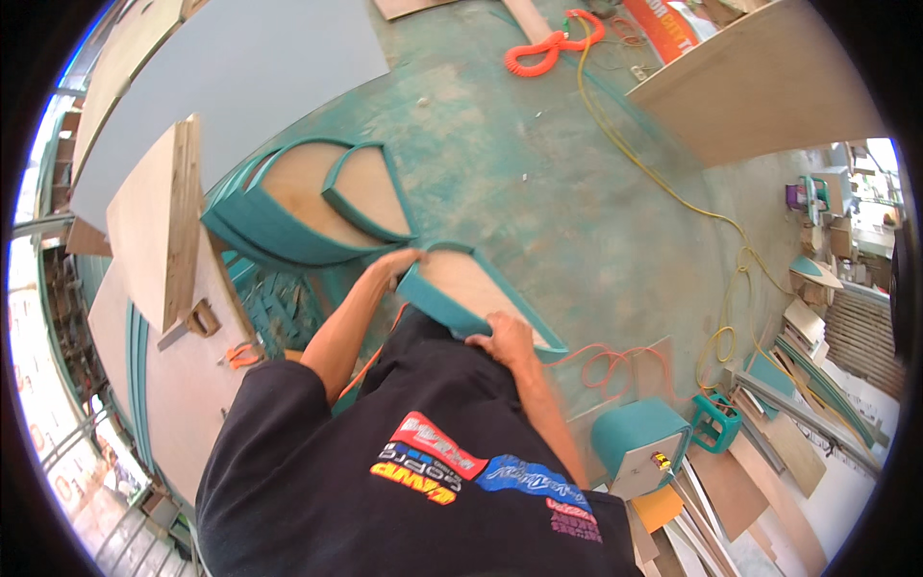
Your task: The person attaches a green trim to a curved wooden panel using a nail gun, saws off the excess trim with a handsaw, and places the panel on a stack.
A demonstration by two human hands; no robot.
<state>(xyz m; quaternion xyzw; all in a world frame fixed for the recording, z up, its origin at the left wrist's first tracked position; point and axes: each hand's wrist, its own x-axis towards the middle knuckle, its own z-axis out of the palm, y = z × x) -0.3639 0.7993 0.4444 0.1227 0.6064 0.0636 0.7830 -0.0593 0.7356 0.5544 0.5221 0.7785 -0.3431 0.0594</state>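
A shallow wooden tray with a pale base and a teal rim is held tilted in front of my body. My left hand closes on its left end, with the fingertips partly hidden behind the rim. My right hand grips the near side toward the right, its thumb over the edge. Just beyond my left hand, a smaller teal-rimmed tray rests on a stack of larger curved trays of the same make.
To the left, a handsaw and an orange-handled tool lie on a wooden worktop. A yellow hose and an orange coiled hose cross the floor. At lower right stand a teal-sided box, a teal stool and board offcuts.
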